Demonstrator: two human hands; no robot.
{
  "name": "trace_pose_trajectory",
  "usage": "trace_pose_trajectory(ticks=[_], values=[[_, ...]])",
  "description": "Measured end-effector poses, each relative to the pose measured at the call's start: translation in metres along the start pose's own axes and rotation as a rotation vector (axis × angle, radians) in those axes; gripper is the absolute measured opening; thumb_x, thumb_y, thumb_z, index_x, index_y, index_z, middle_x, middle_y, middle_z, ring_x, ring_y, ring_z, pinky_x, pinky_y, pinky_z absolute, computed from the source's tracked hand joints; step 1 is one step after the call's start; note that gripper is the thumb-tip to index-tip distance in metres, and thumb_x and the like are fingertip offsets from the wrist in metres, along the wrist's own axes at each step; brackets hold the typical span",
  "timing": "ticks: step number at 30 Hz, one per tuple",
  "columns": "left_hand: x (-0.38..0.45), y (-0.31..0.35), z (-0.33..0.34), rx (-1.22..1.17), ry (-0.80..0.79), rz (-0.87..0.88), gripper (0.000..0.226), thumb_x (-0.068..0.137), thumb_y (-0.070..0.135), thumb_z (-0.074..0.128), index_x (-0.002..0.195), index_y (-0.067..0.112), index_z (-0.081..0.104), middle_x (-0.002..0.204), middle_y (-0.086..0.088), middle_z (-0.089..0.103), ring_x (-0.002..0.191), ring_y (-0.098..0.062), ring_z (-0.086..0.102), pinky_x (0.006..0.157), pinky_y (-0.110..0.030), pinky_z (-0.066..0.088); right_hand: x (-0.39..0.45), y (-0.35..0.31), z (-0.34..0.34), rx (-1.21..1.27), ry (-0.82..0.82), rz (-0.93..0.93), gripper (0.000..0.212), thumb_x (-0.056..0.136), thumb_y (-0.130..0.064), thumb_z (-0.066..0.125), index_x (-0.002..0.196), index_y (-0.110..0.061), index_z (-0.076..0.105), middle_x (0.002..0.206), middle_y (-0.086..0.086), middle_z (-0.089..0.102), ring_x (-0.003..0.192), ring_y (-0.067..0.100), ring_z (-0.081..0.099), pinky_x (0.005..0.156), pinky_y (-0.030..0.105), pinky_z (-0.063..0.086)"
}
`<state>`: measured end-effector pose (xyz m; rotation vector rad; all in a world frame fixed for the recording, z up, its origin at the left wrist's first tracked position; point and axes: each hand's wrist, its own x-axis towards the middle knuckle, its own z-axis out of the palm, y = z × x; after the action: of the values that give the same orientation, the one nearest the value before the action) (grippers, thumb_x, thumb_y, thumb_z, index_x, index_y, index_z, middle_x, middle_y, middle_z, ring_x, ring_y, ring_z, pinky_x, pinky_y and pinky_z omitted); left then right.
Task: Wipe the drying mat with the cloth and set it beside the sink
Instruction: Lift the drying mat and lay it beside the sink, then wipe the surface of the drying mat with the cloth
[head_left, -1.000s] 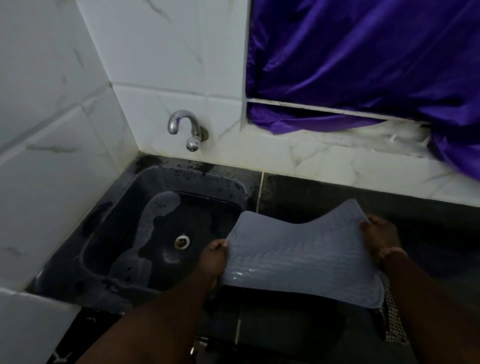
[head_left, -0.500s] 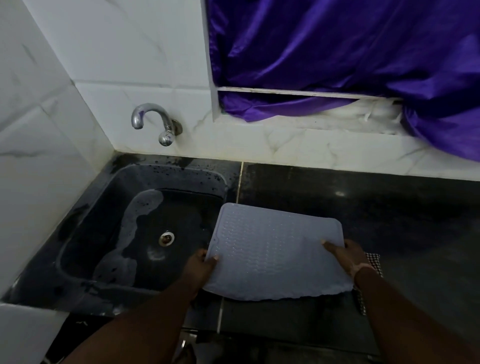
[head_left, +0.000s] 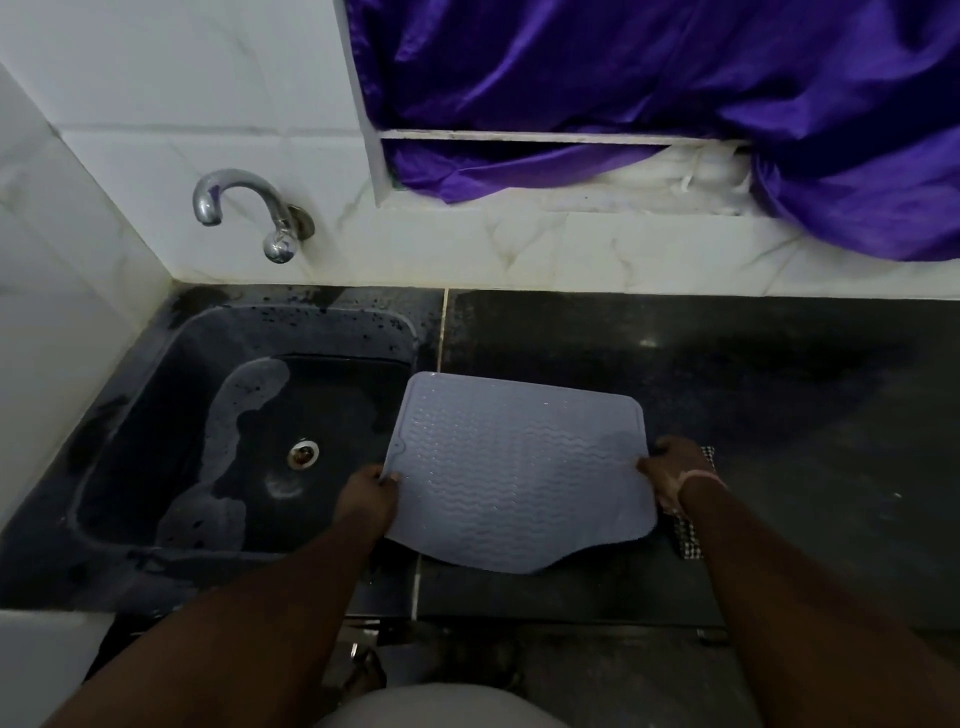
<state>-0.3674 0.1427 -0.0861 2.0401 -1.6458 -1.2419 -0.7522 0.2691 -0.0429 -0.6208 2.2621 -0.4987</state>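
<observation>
Whereas a second ago the drying mat (head_left: 519, 473) was held bowed and raised above the counter (head_left: 753, 395), it is now spread nearly flat, its far edge lying on the dark surface just right of the sink (head_left: 156, 415) and only its near edge sagging past the counter's front. Its left corner reaches close to the basin's rim, so the placing step is judged to be almost complete, and only lowering and release appear to be left.

The mat's left edge is pinched by the left hand (head_left: 366, 501), fingers closed on it with the thumb on top. Its right edge is gripped likewise by the right hand (head_left: 670, 475), fingers curled around the rim.

One mat is counted, and one checked cloth (head_left: 691, 540), which lies on the counter partly hidden under the right wrist, touching or just beside the mat's right edge. One sink is seen, with one drain (head_left: 303, 453) and one tap (head_left: 249, 208) on the tiled wall above it. Two hands are in use. One purple curtain (head_left: 675, 78) hangs at the window.
</observation>
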Motion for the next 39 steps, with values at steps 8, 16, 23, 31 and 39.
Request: trace_pose_trajectory(ticks=[8, 16, 23, 31, 39], values=[[-0.009, -0.001, 0.007, 0.042, 0.035, 0.008, 0.036, 0.1, 0.033, 0.052, 0.125, 0.008, 0.057, 0.123, -0.018, 0.063, 0.111, -0.037, 0.06, 0.091, -0.039, 0.046, -0.022, 0.008, 0.037, -0.18, 0.425, -0.224, 0.026, 0.095, -0.02, 0.053, 0.109, -0.002, 0.065, 0.106, 0.018, 0.068, 0.096, 0.034, 0.064, 0.088, 0.038, 0.051], [-0.025, -0.007, 0.017, 0.043, 0.135, 0.005, 0.034, 0.1, 0.023, 0.053, 0.13, 0.007, 0.057, 0.123, -0.022, 0.064, 0.112, -0.04, 0.06, 0.09, -0.038, 0.045, -0.031, 0.061, 0.04, -0.367, 0.435, 0.082, 0.063, 0.087, -0.049, 0.059, 0.141, -0.024, 0.04, 0.141, 0.025, 0.038, 0.125, 0.047, 0.039, 0.105, 0.057, 0.03], [-0.036, -0.015, 0.019, 0.031, 0.193, 0.062, 0.033, 0.095, 0.008, 0.05, 0.125, 0.011, 0.063, 0.117, -0.019, 0.067, 0.109, -0.038, 0.062, 0.093, -0.04, 0.048, -0.026, 0.062, 0.038, -0.346, 0.424, 0.024, 0.052, 0.09, -0.023, 0.055, 0.139, -0.014, 0.038, 0.138, 0.032, 0.038, 0.122, 0.049, 0.041, 0.101, 0.056, 0.037], [-0.038, -0.028, 0.005, 0.019, 0.165, 0.066, 0.037, 0.088, 0.002, 0.056, 0.121, 0.015, 0.067, 0.117, -0.011, 0.07, 0.109, -0.032, 0.065, 0.094, -0.037, 0.05, -0.032, 0.037, 0.044, 0.055, 0.507, -0.084, 0.04, 0.09, -0.031, 0.058, 0.121, -0.008, 0.049, 0.106, 0.026, 0.064, 0.097, 0.044, 0.061, 0.085, 0.046, 0.048], [-0.028, -0.042, -0.017, 0.114, 0.017, 0.251, 0.043, 0.081, 0.003, 0.066, 0.122, 0.015, 0.067, 0.117, -0.01, 0.069, 0.109, -0.03, 0.065, 0.095, -0.033, 0.05, -0.086, 0.013, 0.088, 0.372, 0.387, -0.239, 0.028, 0.089, -0.032, 0.069, 0.107, -0.011, 0.062, 0.096, 0.002, 0.062, 0.091, 0.02, 0.059, 0.083, 0.03, 0.045]])
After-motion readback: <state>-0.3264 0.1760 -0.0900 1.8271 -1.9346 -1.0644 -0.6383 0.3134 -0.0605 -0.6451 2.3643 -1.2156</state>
